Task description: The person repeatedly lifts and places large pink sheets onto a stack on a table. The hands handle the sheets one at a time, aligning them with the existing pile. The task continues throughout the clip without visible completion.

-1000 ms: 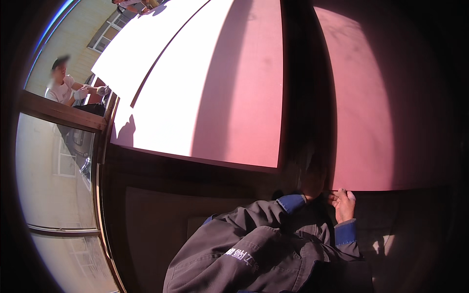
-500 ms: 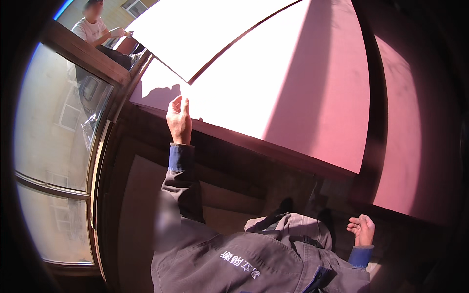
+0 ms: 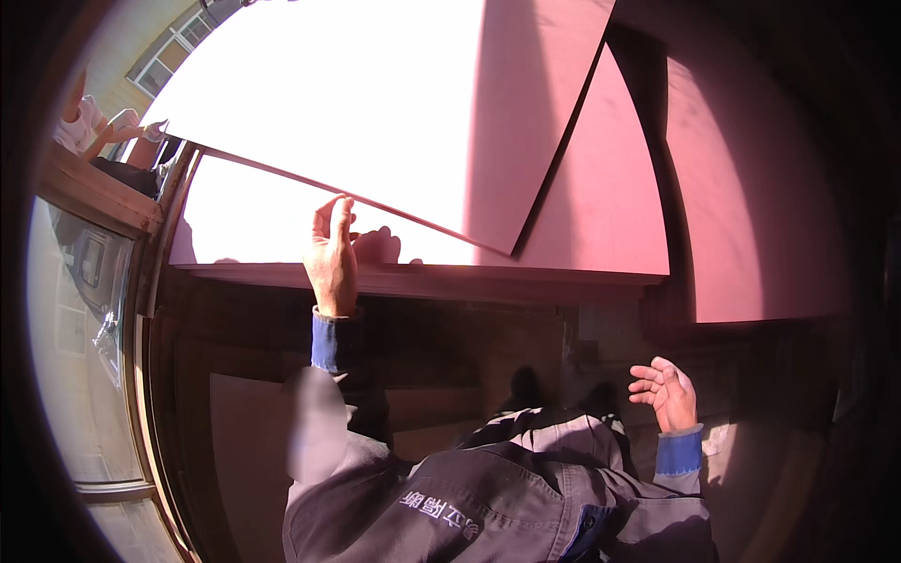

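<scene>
A large flat panel [image 3: 375, 103], sunlit white on its left and shaded pink on its right, lies askew over a stack of similar pink panels [image 3: 605, 188]. My left hand [image 3: 330, 263] reaches over the stack's near edge, thumb and fingers closed together at the upper panel's near edge. Its shadow falls on the panel below. My right hand [image 3: 668, 394] hangs in front of the stack, fingers curved and apart, with nothing in it. At the far left, a co-worker's gloved hand [image 3: 153, 131] is by the upper panel's left corner.
Another pink panel surface [image 3: 741, 216] lies to the right, beyond a dark gap. A glazed, brown-framed window [image 3: 89, 328] runs along my left. Beneath the stack edge, a pale board [image 3: 244, 422] stands in shadow.
The upper panel has slid rightward over the stack, its near corner now further right. My view has turned. My left fingers have closed at the panel's edge; my right hand's fingers have spread.
</scene>
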The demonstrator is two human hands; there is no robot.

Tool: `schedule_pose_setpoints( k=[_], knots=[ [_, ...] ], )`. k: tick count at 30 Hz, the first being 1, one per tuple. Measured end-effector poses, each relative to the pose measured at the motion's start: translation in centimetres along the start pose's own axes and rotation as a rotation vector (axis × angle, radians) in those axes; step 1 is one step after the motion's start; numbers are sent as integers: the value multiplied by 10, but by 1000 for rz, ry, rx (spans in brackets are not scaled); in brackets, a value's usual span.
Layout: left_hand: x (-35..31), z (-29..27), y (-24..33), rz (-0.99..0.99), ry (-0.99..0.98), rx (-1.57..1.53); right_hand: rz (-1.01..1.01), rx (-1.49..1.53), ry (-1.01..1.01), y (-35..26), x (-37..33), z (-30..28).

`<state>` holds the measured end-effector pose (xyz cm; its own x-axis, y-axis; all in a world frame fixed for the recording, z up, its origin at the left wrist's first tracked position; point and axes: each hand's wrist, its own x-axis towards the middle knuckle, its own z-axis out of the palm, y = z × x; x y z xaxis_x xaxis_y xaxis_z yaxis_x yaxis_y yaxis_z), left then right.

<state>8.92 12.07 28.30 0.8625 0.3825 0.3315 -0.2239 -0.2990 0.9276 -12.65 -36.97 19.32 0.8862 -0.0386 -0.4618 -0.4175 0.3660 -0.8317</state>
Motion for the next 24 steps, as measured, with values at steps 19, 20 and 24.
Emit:
schedule_pose_setpoints(
  k=[19, 20, 24],
  knots=[
    [-133, 38, -19, -529, -325, -1055, -350, 253, 151, -4, 5, 37],
    [-130, 36, -18, -579, -282, -1011, -367, 274, 137, 4, -15, 32],
    [-147, 19, -4, -403, -207, -838, -435, 271, 84, 46, -91, 27]
  ],
)
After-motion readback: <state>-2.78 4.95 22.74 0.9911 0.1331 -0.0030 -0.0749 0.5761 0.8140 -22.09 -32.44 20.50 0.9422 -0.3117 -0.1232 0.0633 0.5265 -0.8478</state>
